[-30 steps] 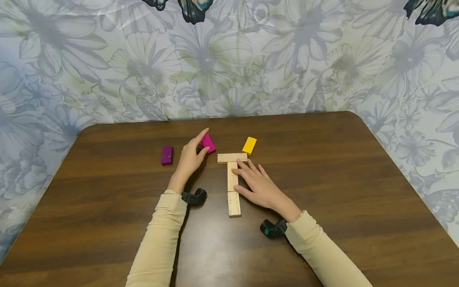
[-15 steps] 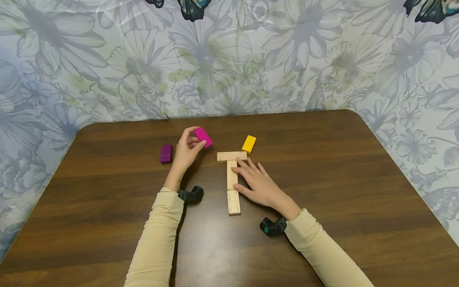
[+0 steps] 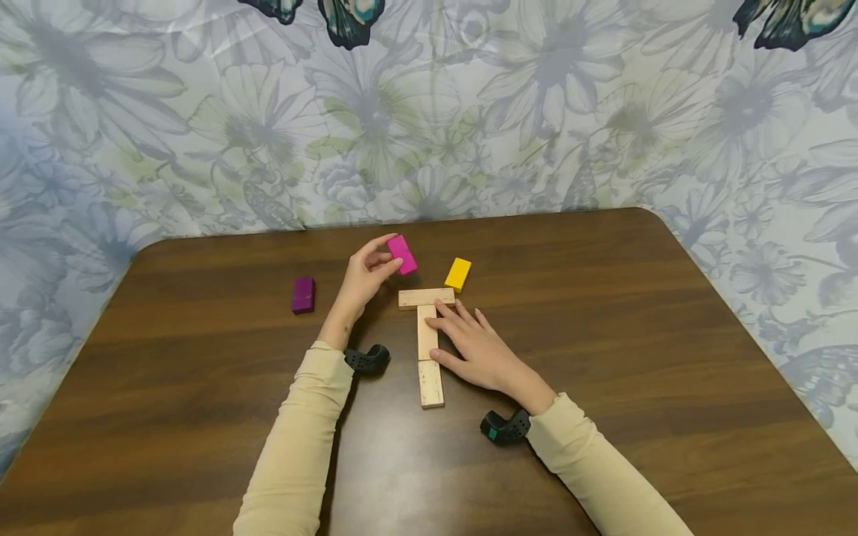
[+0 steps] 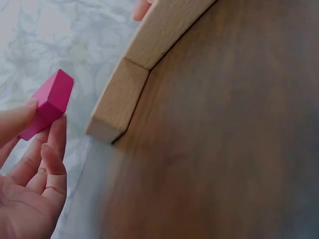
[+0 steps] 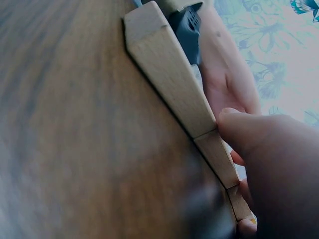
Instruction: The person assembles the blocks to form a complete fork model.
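Observation:
My left hand (image 3: 362,284) pinches a bright pink block (image 3: 403,254) between thumb and fingers, up and left of the wooden pieces. In the left wrist view the pink block (image 4: 52,99) is tilted, with the thumb on one side and fingertips below. Three plain wooden blocks form a T: one block (image 3: 422,299) lies crosswise at the far end, and a middle block (image 3: 425,346) and a near block (image 3: 431,383) run end to end toward me. My right hand (image 3: 479,353) rests along the T's right side, fingers spread and touching the crosswise and middle blocks.
A yellow block (image 3: 458,275) lies at an angle just behind the crosswise block's right end. Further left, a purple block (image 3: 303,295) lies on the brown table (image 3: 167,387). Behind the table's far edge hangs a flowered backdrop (image 3: 429,112).
My left hand first drew the pink block slightly left and up, then carried it right, closer to the crosswise block. My right hand keeps its place on the wooden blocks.

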Demonstrator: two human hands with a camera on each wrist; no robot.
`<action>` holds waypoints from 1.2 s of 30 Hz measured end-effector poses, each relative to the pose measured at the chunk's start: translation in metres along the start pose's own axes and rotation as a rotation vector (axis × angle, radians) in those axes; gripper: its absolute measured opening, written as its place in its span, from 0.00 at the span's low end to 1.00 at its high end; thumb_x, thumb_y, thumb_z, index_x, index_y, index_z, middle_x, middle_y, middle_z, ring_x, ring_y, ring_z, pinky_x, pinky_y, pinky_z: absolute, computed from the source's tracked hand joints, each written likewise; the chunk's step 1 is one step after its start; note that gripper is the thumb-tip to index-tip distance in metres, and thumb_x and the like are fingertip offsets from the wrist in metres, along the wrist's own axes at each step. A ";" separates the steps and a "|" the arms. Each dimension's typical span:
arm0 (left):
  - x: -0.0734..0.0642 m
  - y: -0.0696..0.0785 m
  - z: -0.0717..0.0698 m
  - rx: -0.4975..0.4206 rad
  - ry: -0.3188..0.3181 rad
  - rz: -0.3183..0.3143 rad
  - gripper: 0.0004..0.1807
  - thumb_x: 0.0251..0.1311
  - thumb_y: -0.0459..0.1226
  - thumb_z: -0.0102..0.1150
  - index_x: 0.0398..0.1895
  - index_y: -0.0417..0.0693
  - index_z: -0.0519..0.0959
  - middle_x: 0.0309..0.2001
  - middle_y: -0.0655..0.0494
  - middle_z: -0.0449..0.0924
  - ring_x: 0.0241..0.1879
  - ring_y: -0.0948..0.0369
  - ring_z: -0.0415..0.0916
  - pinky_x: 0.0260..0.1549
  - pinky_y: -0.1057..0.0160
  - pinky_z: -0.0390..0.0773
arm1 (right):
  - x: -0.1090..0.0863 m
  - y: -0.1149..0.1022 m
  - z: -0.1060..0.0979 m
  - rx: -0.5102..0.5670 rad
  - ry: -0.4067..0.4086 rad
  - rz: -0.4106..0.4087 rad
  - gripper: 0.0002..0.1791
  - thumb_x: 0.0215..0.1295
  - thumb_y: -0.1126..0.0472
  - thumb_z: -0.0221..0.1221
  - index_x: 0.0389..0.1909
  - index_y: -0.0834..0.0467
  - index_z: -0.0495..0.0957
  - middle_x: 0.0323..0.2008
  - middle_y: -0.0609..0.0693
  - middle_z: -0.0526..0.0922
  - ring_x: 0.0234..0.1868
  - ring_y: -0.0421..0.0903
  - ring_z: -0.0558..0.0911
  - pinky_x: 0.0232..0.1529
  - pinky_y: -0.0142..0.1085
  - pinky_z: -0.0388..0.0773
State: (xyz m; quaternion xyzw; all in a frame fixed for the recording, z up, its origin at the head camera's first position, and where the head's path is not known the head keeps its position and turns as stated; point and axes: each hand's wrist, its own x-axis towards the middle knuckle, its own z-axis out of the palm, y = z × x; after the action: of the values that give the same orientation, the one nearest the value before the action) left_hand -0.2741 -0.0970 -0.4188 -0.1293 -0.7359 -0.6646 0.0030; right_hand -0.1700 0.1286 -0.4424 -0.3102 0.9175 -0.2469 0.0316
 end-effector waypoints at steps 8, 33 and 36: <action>0.019 -0.010 0.012 0.233 -0.132 -0.033 0.25 0.61 0.31 0.59 0.62 0.43 0.70 0.43 0.41 0.77 0.39 0.50 0.75 0.35 0.59 0.74 | 0.000 -0.002 0.002 -0.006 0.002 0.000 0.32 0.70 0.38 0.42 0.69 0.49 0.60 0.73 0.47 0.45 0.71 0.53 0.41 0.65 0.53 0.37; 0.024 -0.011 0.016 0.545 -0.262 -0.030 0.26 0.62 0.36 0.59 0.62 0.36 0.70 0.52 0.41 0.67 0.51 0.49 0.68 0.52 0.54 0.67 | 0.001 -0.004 0.000 -0.003 0.000 0.001 0.31 0.70 0.39 0.42 0.69 0.50 0.59 0.72 0.48 0.45 0.71 0.53 0.41 0.65 0.54 0.36; 0.024 -0.011 0.014 0.544 -0.275 -0.034 0.26 0.62 0.37 0.60 0.61 0.36 0.70 0.52 0.41 0.66 0.52 0.49 0.67 0.53 0.54 0.67 | 0.001 -0.004 0.000 -0.001 0.008 -0.004 0.31 0.70 0.40 0.43 0.69 0.50 0.60 0.72 0.48 0.46 0.71 0.53 0.42 0.65 0.54 0.37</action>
State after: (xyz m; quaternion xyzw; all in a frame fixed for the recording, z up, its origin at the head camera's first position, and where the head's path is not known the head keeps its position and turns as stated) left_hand -0.2971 -0.0796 -0.4267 -0.2002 -0.8824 -0.4195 -0.0734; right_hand -0.1686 0.1254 -0.4403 -0.3111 0.9171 -0.2479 0.0272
